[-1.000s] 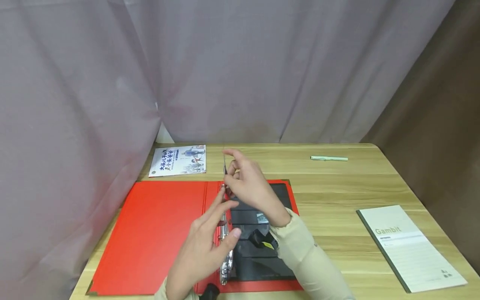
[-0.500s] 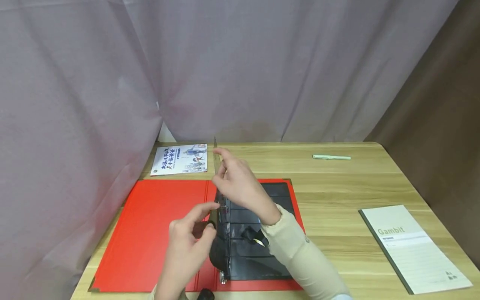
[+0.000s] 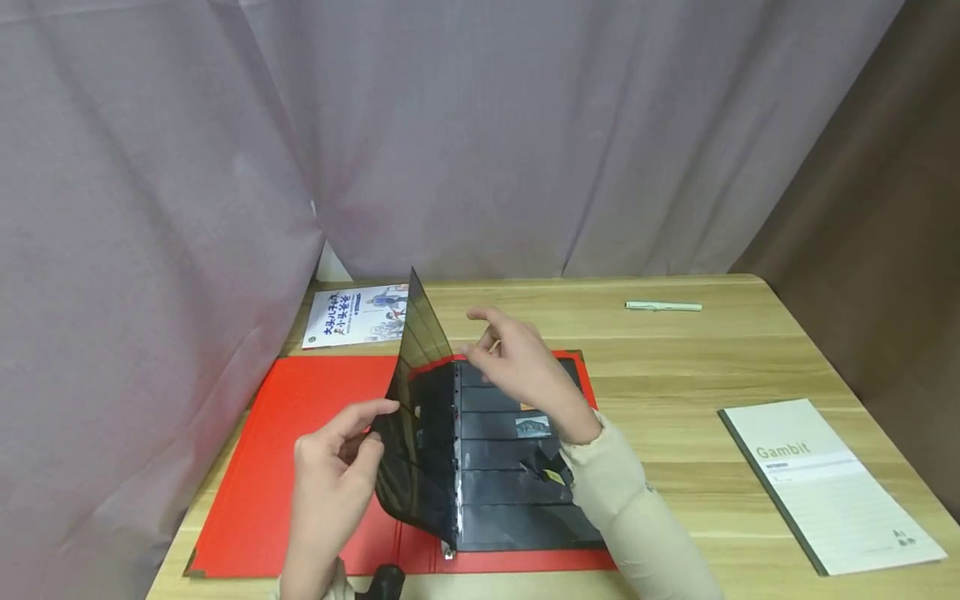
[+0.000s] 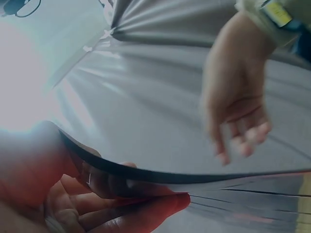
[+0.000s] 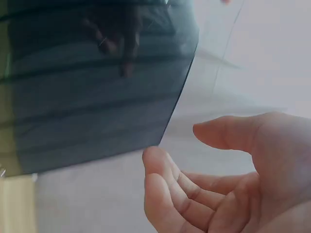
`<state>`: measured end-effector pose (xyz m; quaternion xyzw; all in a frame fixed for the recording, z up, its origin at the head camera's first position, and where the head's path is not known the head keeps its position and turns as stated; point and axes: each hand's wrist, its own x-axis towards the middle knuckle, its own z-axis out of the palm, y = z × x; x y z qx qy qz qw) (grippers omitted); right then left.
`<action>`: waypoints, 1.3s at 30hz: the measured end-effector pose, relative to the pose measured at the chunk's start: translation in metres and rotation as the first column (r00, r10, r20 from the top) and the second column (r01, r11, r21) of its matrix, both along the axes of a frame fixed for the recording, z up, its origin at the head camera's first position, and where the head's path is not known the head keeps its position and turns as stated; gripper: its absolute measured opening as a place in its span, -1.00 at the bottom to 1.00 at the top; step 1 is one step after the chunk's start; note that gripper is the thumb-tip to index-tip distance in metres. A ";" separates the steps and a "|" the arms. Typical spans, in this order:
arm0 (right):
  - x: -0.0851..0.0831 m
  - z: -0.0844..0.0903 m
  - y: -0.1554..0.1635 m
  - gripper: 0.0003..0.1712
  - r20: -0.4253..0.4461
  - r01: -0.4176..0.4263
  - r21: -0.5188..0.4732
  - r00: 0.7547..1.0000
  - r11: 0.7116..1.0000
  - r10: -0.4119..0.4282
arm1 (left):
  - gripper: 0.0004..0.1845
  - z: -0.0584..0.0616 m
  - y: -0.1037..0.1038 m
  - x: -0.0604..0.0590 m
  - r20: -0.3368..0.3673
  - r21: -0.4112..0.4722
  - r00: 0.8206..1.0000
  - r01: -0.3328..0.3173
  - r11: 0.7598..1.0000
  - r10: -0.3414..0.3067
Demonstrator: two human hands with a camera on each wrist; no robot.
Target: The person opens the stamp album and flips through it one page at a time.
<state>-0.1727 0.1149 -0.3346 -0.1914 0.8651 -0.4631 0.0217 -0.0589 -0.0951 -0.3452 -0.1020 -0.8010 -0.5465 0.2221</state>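
Left hand (image 3: 330, 479) pinches with thumb and fingers; right hand (image 3: 525, 371) hovers relaxed.

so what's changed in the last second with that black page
The left hand has taken the black page by its edge and swung it up leftward. The right hand has let go and hovers open. The red binder, booklet, pen and notebook stayed put.

Raised dark sleeve page (image 3: 416, 417) blocks passage across red binder (image 3: 300, 450); bare worktop (image 3: 675, 367) between pen (image 3: 663, 307) and notebook (image 3: 828, 483) left passable
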 end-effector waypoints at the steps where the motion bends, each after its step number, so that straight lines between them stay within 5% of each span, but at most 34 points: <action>1: -0.002 -0.005 0.005 -0.45 0.003 0.005 0.008 1.000 1.000 -0.005 | -0.49 0.000 -0.002 0.000 0.005 0.006 1.000 -0.009 1.000 0.009; 18: -0.032 -0.077 0.069 -0.45 0.116 0.052 0.164 0.991 0.985 -0.071 | -0.54 -0.004 -0.031 0.011 0.117 0.032 0.983 -0.149 0.988 0.145; 25: -0.036 -0.100 0.079 -0.42 0.144 0.084 0.208 0.983 0.975 -0.116 | -0.60 -0.007 -0.045 0.016 0.157 0.047 0.984 -0.090 0.995 0.082; 33: -0.042 -0.118 0.089 -0.41 0.160 0.048 0.219 0.983 0.975 -0.085 | -0.68 -0.010 -0.060 0.022 0.277 -0.016 0.960 -0.034 0.999 0.037; 39: -0.046 -0.127 0.101 -0.37 0.149 0.009 0.242 0.988 0.970 -0.047 | -0.73 -0.013 -0.068 0.023 0.305 0.003 0.952 -0.004 1.000 0.003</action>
